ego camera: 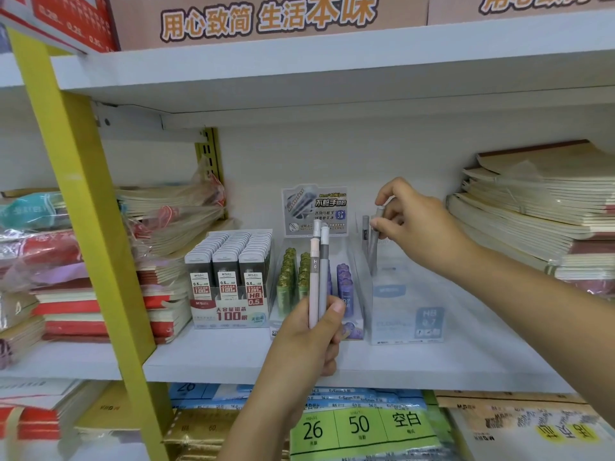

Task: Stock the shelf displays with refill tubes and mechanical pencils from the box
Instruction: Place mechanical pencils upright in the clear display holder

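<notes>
My left hand [312,337] grips two mechanical pencils [318,277] upright, one pale pink and one grey, in front of the middle display. My right hand [412,221] pinches the top of a grey mechanical pencil [374,244] standing at the back of a clear pencil display box [402,304]. Another grey pencil [365,234] stands beside it in that box. The middle display [346,287] holds green and purple refill tubes. To its left stands a white display of 0.5 HB lead cases [229,277]. The supply box is out of view.
Stacks of notebooks [539,207] fill the shelf's right side and wrapped notebooks [159,234] the left. A yellow upright post [90,227] crosses the left foreground. The white shelf edge [399,371] runs below the displays, with packaged paper goods [359,424] underneath.
</notes>
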The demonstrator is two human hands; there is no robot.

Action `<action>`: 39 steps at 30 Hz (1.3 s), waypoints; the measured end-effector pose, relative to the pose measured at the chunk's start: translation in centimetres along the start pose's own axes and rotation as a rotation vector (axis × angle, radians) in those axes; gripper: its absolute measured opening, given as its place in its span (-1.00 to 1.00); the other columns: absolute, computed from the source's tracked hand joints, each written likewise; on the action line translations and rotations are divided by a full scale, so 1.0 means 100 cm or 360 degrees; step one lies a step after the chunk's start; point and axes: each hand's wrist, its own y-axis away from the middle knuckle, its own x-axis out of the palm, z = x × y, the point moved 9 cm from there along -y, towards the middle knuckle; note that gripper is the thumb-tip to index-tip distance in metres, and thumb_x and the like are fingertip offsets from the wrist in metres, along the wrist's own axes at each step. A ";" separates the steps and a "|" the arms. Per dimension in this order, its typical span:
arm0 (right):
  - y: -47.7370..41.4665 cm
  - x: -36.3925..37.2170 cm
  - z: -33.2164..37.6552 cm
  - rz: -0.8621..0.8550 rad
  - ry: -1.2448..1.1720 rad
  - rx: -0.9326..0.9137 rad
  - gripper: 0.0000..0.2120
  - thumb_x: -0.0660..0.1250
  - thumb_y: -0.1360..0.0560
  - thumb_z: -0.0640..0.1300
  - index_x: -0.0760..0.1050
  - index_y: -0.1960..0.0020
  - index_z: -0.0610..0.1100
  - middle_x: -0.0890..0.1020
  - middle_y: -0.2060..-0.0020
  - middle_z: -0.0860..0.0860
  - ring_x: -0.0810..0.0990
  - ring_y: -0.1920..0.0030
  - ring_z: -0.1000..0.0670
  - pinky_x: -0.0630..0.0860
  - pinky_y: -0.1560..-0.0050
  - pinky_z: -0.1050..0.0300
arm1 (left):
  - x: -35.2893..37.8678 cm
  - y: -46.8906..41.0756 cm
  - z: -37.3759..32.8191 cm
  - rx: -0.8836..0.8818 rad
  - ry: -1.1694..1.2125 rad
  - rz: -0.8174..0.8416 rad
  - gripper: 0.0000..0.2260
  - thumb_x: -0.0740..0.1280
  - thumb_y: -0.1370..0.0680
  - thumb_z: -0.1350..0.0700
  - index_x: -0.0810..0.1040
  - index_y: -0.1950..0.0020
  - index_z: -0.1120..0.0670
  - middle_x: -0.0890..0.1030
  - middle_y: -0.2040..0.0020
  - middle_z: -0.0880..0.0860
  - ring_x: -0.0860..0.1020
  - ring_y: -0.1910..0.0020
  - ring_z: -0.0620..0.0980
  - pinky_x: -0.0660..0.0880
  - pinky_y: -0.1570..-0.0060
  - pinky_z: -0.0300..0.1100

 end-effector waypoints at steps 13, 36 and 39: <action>-0.005 0.018 -0.002 0.0188 0.0269 0.0089 -0.84 0.33 -0.54 -0.20 0.54 -0.11 -0.11 0.59 0.17 0.04 0.58 0.05 -0.05 0.38 0.08 0.21 | 0.002 0.004 -0.007 0.0049 -0.0028 0.0028 -0.60 0.35 -0.42 -0.21 0.55 -0.02 0.10 0.44 0.36 -0.07 0.26 0.48 -0.12 0.26 0.50 -0.32; 0.015 -0.059 0.009 -0.0398 -0.0722 0.0251 -0.81 0.28 -0.50 -0.27 0.33 0.10 -0.01 0.68 0.27 -0.07 0.68 0.23 -0.07 0.62 0.23 0.03 | 0.008 0.007 -0.013 0.0090 -0.0020 0.0046 -0.75 0.20 -0.65 -0.09 0.66 0.05 -0.14 0.50 0.35 -0.02 0.25 0.50 -0.12 0.20 0.51 -0.29; 0.010 -0.040 0.001 -0.0151 -0.0365 0.0253 -0.78 0.33 -0.49 -0.21 0.32 0.13 0.04 0.69 0.22 -0.06 0.67 0.23 -0.07 0.58 0.03 -0.12 | 0.010 0.006 -0.012 0.0087 -0.0016 0.0066 -0.77 0.21 -0.64 -0.10 0.66 0.03 -0.16 0.51 0.35 -0.02 0.26 0.50 -0.12 0.20 0.51 -0.29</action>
